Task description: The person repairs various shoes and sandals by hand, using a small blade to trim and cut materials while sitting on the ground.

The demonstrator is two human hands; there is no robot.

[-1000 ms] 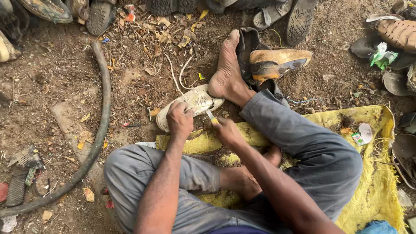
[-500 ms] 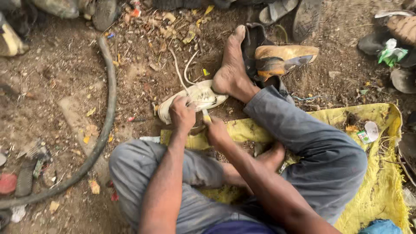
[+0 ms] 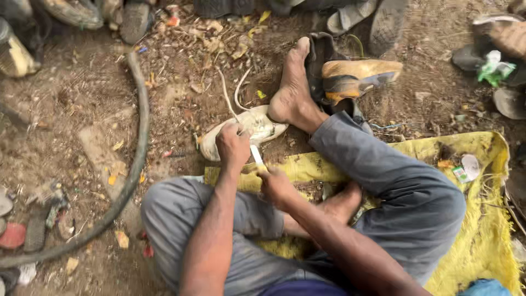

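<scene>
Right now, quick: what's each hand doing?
Left hand: closed, pressing down on the white shoe.
Right hand: closed on a small pale tool, its tip at the shoe.

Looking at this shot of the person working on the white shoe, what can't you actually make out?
Head view only:
- Working end of the white tool: too small and blurred to identify.
- Part of the white shoe under the left hand: covered by the hand.
- Right hand fingers: curled under, grip hidden.
- Dark shoes at the top: cut off by the frame edge.
</scene>
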